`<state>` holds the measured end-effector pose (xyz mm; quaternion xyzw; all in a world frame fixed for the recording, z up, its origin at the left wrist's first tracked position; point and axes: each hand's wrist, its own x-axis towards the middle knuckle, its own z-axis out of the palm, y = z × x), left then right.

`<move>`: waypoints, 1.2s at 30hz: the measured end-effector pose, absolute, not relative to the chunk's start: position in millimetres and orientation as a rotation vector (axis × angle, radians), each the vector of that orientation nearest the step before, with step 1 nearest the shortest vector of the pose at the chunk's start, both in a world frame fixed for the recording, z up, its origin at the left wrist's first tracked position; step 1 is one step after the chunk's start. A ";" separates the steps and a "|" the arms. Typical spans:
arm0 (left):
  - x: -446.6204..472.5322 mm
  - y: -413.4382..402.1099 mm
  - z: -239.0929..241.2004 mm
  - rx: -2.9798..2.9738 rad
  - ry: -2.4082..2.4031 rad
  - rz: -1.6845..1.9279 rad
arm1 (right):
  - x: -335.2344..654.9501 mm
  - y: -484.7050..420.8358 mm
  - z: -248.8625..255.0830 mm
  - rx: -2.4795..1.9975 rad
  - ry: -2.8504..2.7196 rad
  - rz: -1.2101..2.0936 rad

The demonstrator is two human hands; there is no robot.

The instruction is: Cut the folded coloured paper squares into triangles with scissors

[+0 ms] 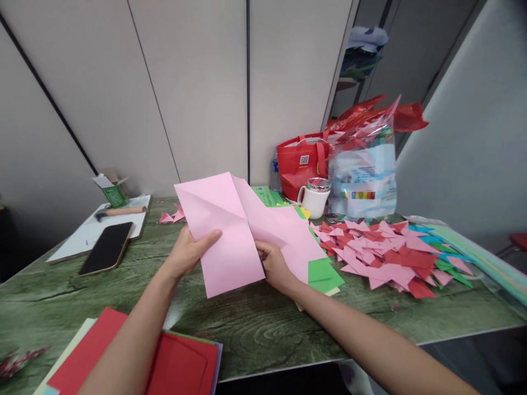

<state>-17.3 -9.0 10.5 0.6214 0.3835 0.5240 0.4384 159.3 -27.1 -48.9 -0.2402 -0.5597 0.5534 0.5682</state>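
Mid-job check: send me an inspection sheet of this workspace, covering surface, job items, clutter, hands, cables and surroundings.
Surface: green wood-patterned table.
Job's things: creased pink sheet held up; more pink paper over green sheets; pink and red pointed pieces piled at right.
Clutter: phone, hammer, white mug, red bag.
Hands: left hand grips the sheet's left side; right hand at its right edge, grip unclear.
Cables: nothing seen.
Surroundings: pale panels behind the table.

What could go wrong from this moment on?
The pink paper might crease where the left hand grips it, thumb pressed on its face. The left forearm passes over the red sheets, so a low sweep could push them out of place.
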 end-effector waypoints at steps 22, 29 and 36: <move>-15.5 -14.2 15.5 1.431 0.971 1.150 | 159.0 -28.4 -43.5 -0.475 -1.378 1.261; -14.2 -14.8 15.7 1.389 0.952 1.150 | 159.2 -27.6 -45.4 -0.476 -1.384 1.278; -13.8 -14.7 16.1 1.403 0.964 1.140 | 160.1 -26.0 -48.2 -0.527 -1.391 1.279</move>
